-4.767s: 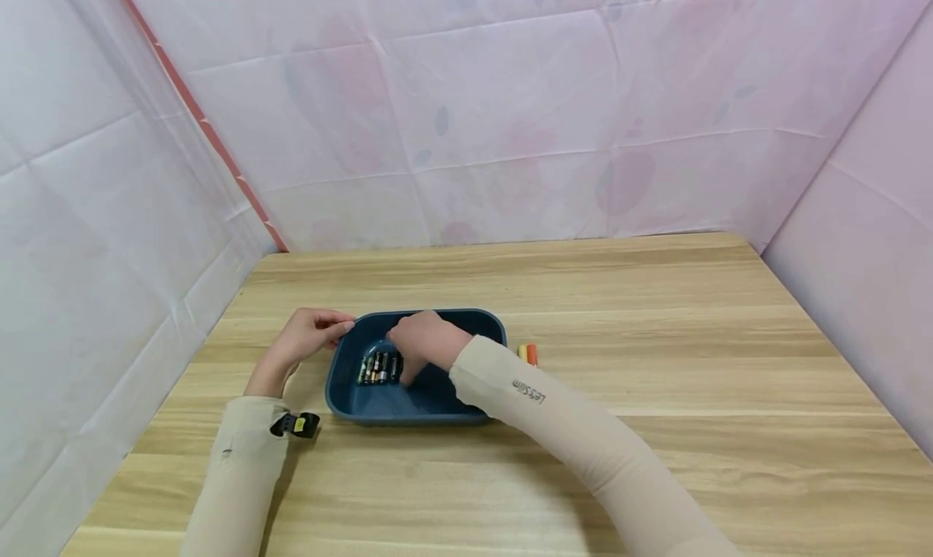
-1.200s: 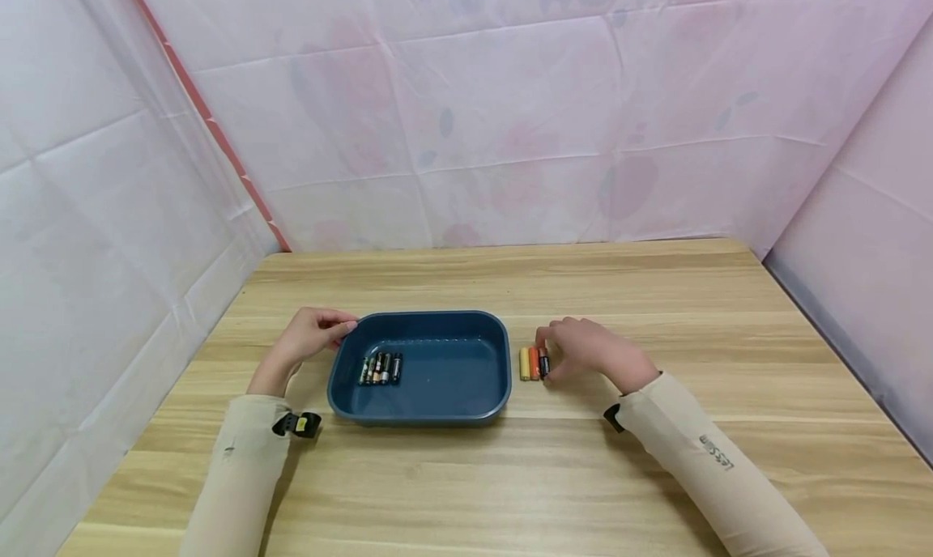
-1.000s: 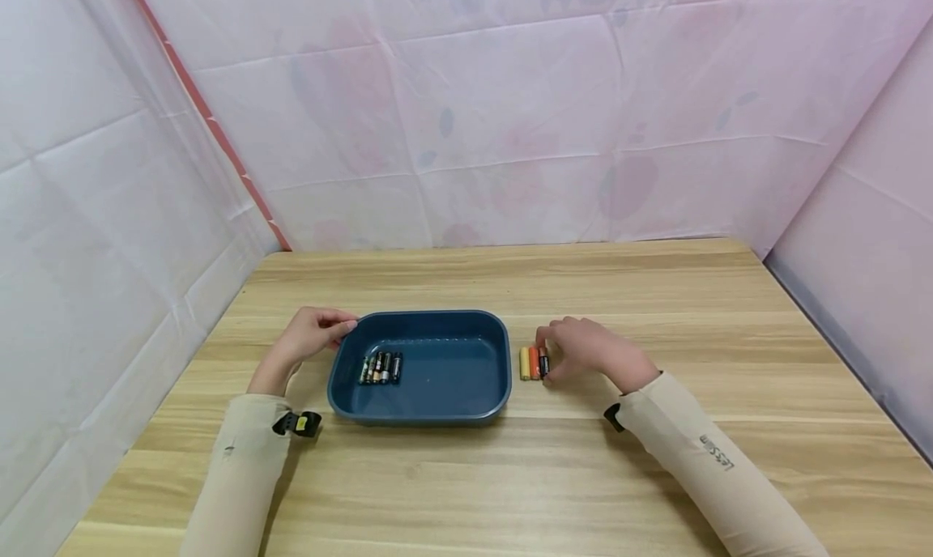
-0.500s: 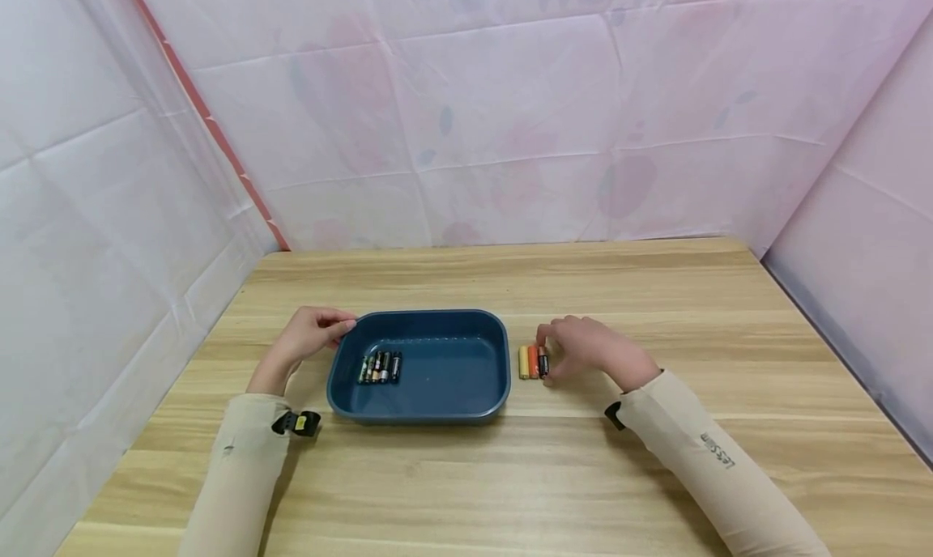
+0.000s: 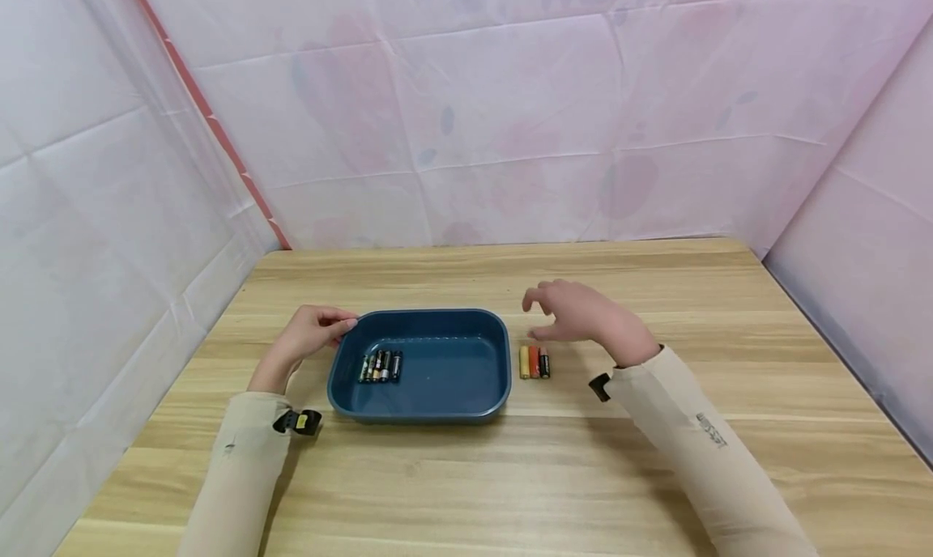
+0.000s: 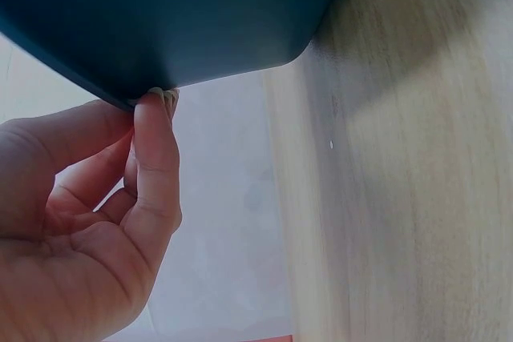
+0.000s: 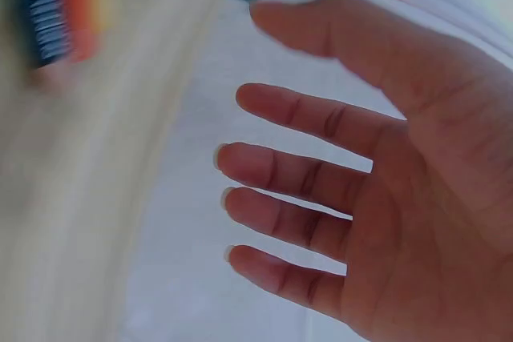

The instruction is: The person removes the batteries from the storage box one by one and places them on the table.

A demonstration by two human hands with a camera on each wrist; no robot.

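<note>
A dark blue tray (image 5: 481,325) sits on the wooden table (image 5: 510,476), with a row of several small batteries (image 5: 380,367) lying in its left part. My left hand (image 5: 309,334) pinches the tray's (image 6: 184,22) far left rim between thumb and fingers (image 6: 156,146). To the right of the tray three batteries (image 5: 534,362) lie side by side: yellow, orange and black. My right hand (image 5: 579,314) hovers just above and behind them, fingers (image 7: 296,166) spread and holding nothing. The right wrist view shows the batteries (image 7: 60,14) blurred at its top left.
Pink and white sheeting (image 5: 510,120) walls in the table at the back and both sides. Bare wood spreads to the right of the batteries and along the front edge.
My right hand took a black battery from the tray, set it beside the yellow and orange ones, then let go and lifted up and back. The left hand stayed on the rim.
</note>
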